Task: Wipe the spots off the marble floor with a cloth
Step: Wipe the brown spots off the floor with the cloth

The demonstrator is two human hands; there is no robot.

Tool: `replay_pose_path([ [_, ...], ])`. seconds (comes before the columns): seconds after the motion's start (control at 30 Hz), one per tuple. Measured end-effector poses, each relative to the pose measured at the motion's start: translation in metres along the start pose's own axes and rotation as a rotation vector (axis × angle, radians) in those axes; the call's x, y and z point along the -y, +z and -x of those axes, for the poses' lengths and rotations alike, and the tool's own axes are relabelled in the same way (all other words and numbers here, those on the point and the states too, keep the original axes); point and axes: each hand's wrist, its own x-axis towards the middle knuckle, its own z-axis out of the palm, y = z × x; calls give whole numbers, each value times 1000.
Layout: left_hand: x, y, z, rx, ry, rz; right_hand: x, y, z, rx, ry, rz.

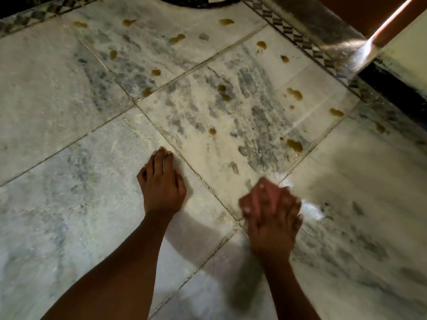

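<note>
The marble floor (69, 100) of white-grey tiles fills the view. Several brown spots dot the tiles ahead, such as one spot (294, 145) near my right hand and another spot (212, 131) in the middle. My right hand (275, 222) is blurred and pressed on the floor, gripping a small pink cloth (265, 192) that pokes out past the fingers. My left hand (161, 183) rests flat on the tile to the left, fingers slightly apart, holding nothing.
A patterned black-and-white border strip (307, 45) runs along the far right, beside a dark skirting (392, 88) and a wall. A dark round inlay (196, 2) sits at the top edge. Another border strip (34, 17) crosses the top left.
</note>
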Motion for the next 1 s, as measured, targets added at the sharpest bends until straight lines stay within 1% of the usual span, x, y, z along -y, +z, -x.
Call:
replay_pose_path([
  [0.07, 1, 0, -2, -12, 5, 8, 18, -1, -44, -75, 229, -78],
  [0.1, 1, 1, -1, -20, 13, 13, 38, -1, -65, -89, 290, -115],
  [0.13, -1, 1, -1, -27, 25, 23, 58, -1, -81, -80, 282, -124],
  [0.17, 0, 0, -3, -21, 25, 32, 77, 2, -87, -59, 200, -110],
  [0.2, 1, -1, -4, -13, 18, 38, 91, 4, -82, -31, 58, -80],
  [0.23, 1, -2, -3, -6, 16, 47, 96, 7, -67, -12, -96, -47],
  [0.27, 0, -5, -4, -5, 21, 61, 93, 6, -48, -13, -204, -21],
  [0.3, 1, -7, -4, -14, 17, 74, 82, 6, -25, -7, -263, -7],
  [0.33, 5, -11, -7, -28, 13, 91, 69, 4, -7, 1, -283, 2],
  [0.37, 9, -14, -12, -47, 16, 107, 53, 4, 6, 3, -238, 10],
  [0.43, 23, -19, -29, -97, 26, 92, 40, 5, -2, -6, -41, 14],
  [0.5, 43, -21, -58, -129, 4, 46, 63, 7, -38, -69, 158, -38],
  [0.53, 53, -22, -73, -131, -18, 33, 85, 9, -60, -81, 216, -96],
  [0.57, 60, -21, -83, -134, -48, 32, 108, 12, -78, -70, 221, -153],
  [0.6, 68, -18, -92, -142, -77, 42, 132, 16, -92, -80, 160, -176],
  [0.67, 77, -11, -96, -149, -126, 70, 159, 29, -96, -164, -46, -107],
  [0.73, 79, -10, -91, -153, -121, 62, 156, 34, -67, -160, -222, -17],
  [0.77, 78, -11, -89, -149, -116, 65, 146, 33, -48, -162, -271, 13],
  [0.8, 76, -12, -89, -145, -119, 69, 132, 30, -33, -149, -272, 30],
  [0.83, 75, -15, -90, -140, -139, 74, 120, 27, -28, -133, -220, 34],
  [0.9, 73, -13, -92, -132, -184, 77, 112, 20, -48, -115, -19, -1],
  [0.97, 74, -9, -94, -126, -202, 64, 142, 17, -92, -78, 167, -72],
  [1.0, 75, -9, -96, -127, -203, 66, 166, 17, -113, -71, 195, -114],
])
